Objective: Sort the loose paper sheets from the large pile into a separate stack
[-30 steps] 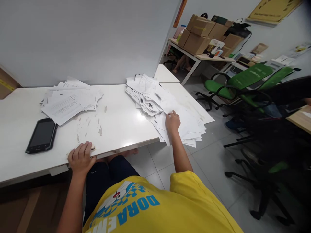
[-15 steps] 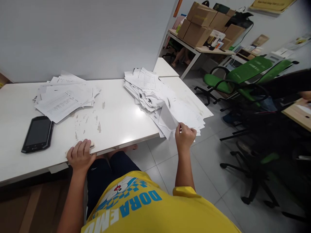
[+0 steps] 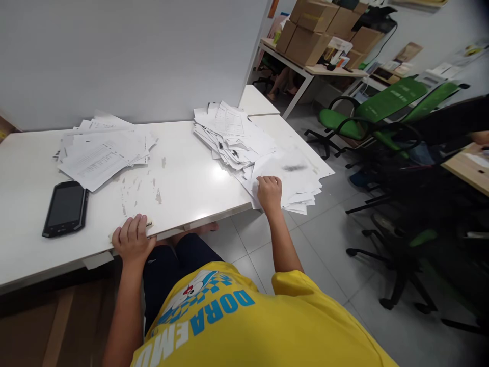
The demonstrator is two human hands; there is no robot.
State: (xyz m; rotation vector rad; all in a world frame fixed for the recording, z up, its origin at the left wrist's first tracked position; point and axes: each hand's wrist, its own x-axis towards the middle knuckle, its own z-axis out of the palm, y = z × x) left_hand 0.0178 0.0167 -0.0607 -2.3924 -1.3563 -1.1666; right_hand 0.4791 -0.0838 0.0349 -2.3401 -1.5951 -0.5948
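My right hand (image 3: 269, 193) is closed at the near edge of a spread of loose paper sheets (image 3: 296, 178) on the right of the table. Its fingers are curled at a sheet's edge; the fingertips are partly hidden. Behind it lies a thick, untidy paper pile (image 3: 229, 127). My left hand (image 3: 133, 238) grips the table's front edge, with the fingers on top. A small pale flat piece (image 3: 149, 224) shows from under those fingers; its kind I cannot make out. A black handheld device (image 3: 65, 209) lies left of this hand, near a second paper stack (image 3: 103, 153).
A grey partition (image 3: 126, 61) stands along the back of the white table (image 3: 179, 178). Green office chairs (image 3: 389, 107) are on the right. Cardboard boxes (image 3: 309, 46) sit on a far desk. Part of another person is at the right edge.
My right hand has moved left and slightly away from me over the papers. The lifted sheet no longer stands up, and a dark smudge now shows on the spread. My left hand stays on the edge.
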